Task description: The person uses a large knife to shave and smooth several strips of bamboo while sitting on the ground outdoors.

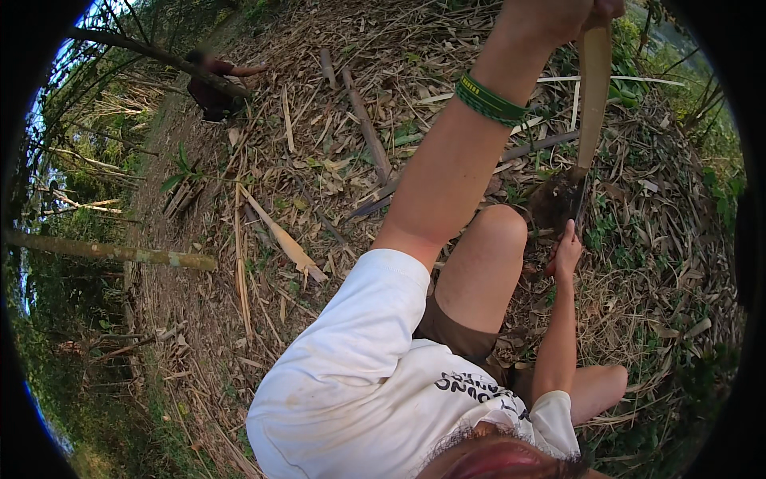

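Note:
My left arm, with a green band on its forearm, stretches up to the top edge. There my left hand (554,17) is closed around the upper end of a long pale bamboo strip (594,88), and part of the hand is cut off by the frame. The strip slants down to a dark stump-like block (552,199) on the ground in front of my bent knee. My right hand (566,254) is closed beside that block, thumb pointing up, on what looks like a knife with a dark narrow blade (581,203). Its handle is hidden in the fingers.
Dry leaves and bamboo litter cover the slope. Split bamboo pieces (283,239) and a brown pole (365,124) lie to the left. Thin white strips (574,104) lie behind the bamboo strip. Another person (214,86) is at the far left, behind a branch (148,52).

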A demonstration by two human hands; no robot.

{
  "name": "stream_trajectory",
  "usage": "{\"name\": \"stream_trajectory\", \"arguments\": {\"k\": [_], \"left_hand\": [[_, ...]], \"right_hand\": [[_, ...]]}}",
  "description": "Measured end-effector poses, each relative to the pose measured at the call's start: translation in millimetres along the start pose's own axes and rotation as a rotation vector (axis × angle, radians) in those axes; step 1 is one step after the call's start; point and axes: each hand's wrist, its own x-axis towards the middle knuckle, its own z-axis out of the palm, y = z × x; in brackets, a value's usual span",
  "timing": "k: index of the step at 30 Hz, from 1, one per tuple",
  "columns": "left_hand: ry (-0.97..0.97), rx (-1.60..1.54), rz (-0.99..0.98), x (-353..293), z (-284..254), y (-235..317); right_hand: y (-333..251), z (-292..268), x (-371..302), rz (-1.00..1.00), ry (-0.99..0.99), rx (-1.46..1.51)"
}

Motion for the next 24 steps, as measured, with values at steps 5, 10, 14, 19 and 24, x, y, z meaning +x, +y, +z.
{"name": "stream_trajectory", "arguments": {"k": [5,10,14,19,24], "left_hand": [[-0.007,0.064,0.028,2,1,-3],[0.075,0.091,0.007,0,12,5],[0.051,0.096,0.051,2,10,1],[0.026,0.082,0.027,5,4,-4],[-0.022,0.057,0.056,6,-1,-6]], "right_hand": [[2,-1,1,-0.008,-0.014,-0.004],[1,-1,1,0.001,-0.009,-0.009],[3,-1,2,0.003,-0.012,-0.004],[3,1,2,0.01,-0.007,0.005],[7,-2,4,-0.013,-0.001,0.007]]}}
